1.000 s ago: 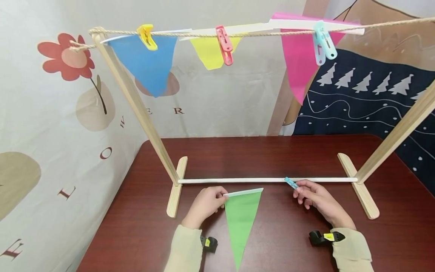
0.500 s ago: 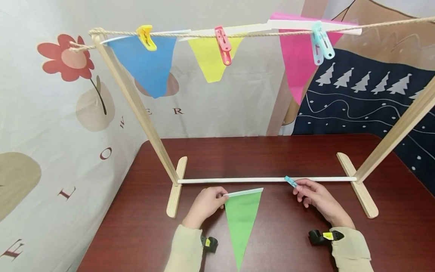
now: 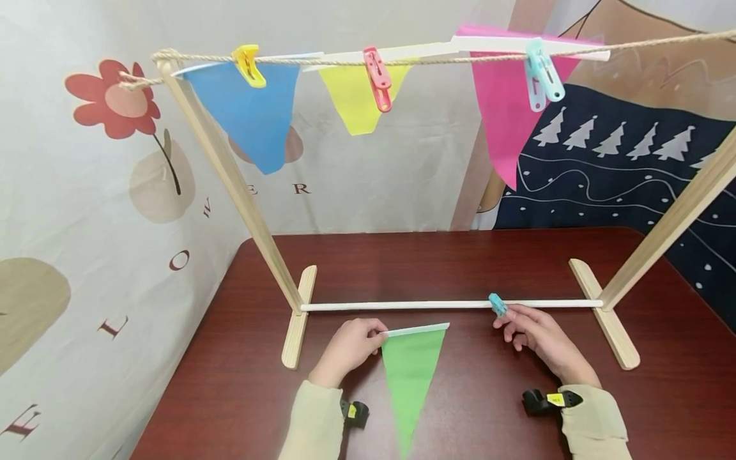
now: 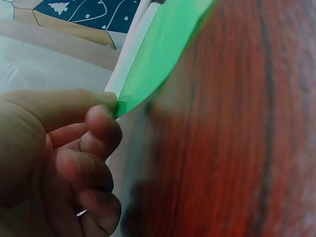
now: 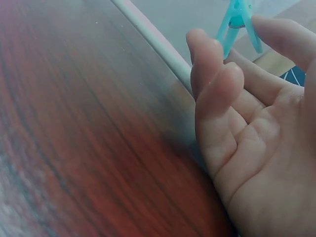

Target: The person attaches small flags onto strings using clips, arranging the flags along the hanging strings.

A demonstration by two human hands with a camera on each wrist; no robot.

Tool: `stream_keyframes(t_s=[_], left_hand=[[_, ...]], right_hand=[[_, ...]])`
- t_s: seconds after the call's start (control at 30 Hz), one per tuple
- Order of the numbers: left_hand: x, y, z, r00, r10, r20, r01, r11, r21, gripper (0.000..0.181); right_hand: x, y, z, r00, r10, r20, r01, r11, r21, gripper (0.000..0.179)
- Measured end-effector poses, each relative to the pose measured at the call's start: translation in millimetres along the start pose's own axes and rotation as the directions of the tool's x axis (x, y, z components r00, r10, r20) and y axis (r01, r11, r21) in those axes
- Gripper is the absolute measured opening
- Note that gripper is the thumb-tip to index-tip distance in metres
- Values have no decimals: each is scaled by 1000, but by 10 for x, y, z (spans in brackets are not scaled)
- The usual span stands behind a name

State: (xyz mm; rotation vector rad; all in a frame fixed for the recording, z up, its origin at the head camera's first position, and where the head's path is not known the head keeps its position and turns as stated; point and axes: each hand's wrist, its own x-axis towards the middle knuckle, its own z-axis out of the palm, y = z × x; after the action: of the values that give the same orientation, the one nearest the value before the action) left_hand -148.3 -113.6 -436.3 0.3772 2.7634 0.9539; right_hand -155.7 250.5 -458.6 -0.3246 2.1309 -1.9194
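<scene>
My left hand (image 3: 351, 348) pinches the upper left corner of a green triangular pennant (image 3: 411, 374) with a white top strip. The pennant hangs point down over the table; in the left wrist view thumb and finger meet on the corner of the green pennant (image 4: 163, 54). To the right, my right hand (image 3: 543, 338) holds a light blue clothespin (image 3: 498, 305) between thumb and finger. In the right wrist view the blue clothespin (image 5: 238, 22) shows its two handles spread apart. Pennant and clothespin are apart from each other.
A wooden stand (image 3: 230, 179) carries a twine rope (image 3: 437, 60). On it hang a blue pennant (image 3: 253, 115), a yellow pennant (image 3: 353, 96) and a pink pennant (image 3: 499, 108), with clothespins at their tops. A white rod (image 3: 402, 306) joins the stand's feet above the red-brown table (image 3: 448, 262).
The clothespin in my right hand has turned more upright and shifted slightly right. The green pennant has moved slightly right and down in my left hand. The hanging pennants sway a little.
</scene>
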Motion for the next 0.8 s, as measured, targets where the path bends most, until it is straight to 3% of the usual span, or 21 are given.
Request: stream_keyframes(t_s=[0.23,0.5,0.8], left_hand=[[17,-1,-6,995,35,-96,-36,999,-8,15],[21,-4,4,995,15,-99,-19,999,-42,16],[9,3,20,987,94,-133,-85,994,65,17]], right_hand=[[-3,-47,-4,998,-62,19,61,995,73,41],[-6,-65,8,997,-72,16,70,994,85,40],[-9,-42,-3,996,-90,1,89,991,97,39]])
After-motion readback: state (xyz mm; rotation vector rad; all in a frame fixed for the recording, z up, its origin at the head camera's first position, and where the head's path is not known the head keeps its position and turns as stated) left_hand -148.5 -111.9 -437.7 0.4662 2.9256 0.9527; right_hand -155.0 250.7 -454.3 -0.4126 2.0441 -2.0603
